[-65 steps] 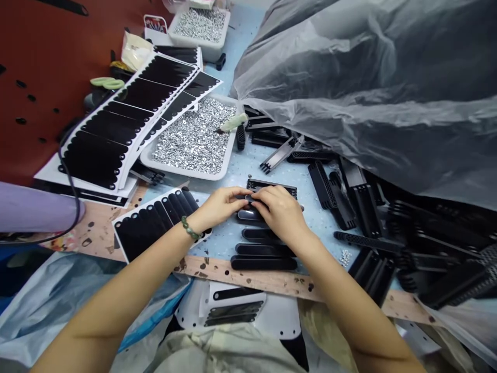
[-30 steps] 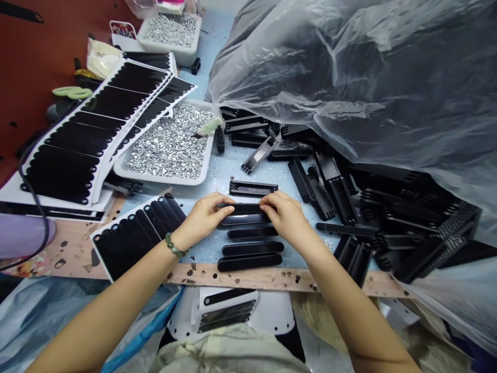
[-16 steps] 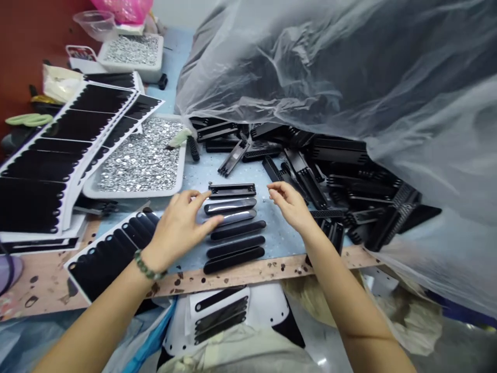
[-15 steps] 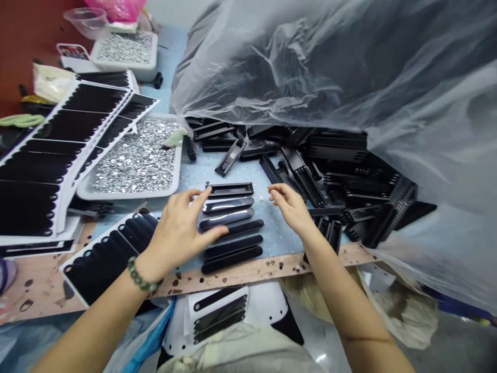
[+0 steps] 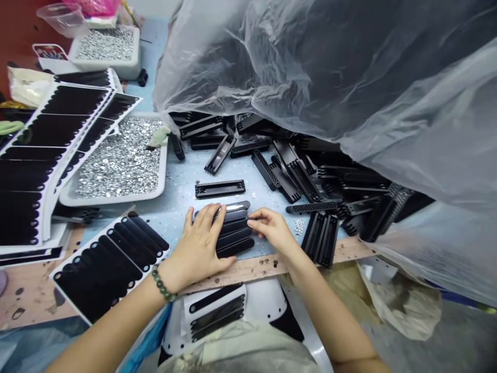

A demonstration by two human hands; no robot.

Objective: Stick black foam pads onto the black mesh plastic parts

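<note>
Your left hand [image 5: 200, 242] lies flat and spread, its fingers fanned over the left half of a tight group of black strips [image 5: 232, 230], which sit on the pale blue bench between your hands. Your right hand [image 5: 272, 229] is curled, with its fingertips [image 5: 251, 218] at the right ends of those strips; from this view you can't tell whether it is pinching one. The strips lie side by side, long axis running left to right and tipped slightly up at the right end. You can make out about five, though they overlap under your left fingers, so that count is uncertain; the farthest one has a shiny top. Just ahead of them lies one black slotted frame [image 5: 220, 189], apart from the group. Beyond your left hand are two white trays: the nearer tray [image 5: 116, 196] is heaped with small silver rings [image 5: 116, 166], and the farther tray [image 5: 104, 61] holds more of the same. Beside your left wrist is a white-backed sheet [image 5: 68, 290] of black strips with holes at their ends, and a stack of larger sheets [image 5: 46, 145] lies farther left. Ahead and right of your right hand, a heap of black parts [image 5: 298, 176] runs under clear plastic sheeting [image 5: 310, 72]. Below your hands, on your lap, a white sheet [image 5: 258, 305] carries three black strips [image 5: 215, 313].
</note>
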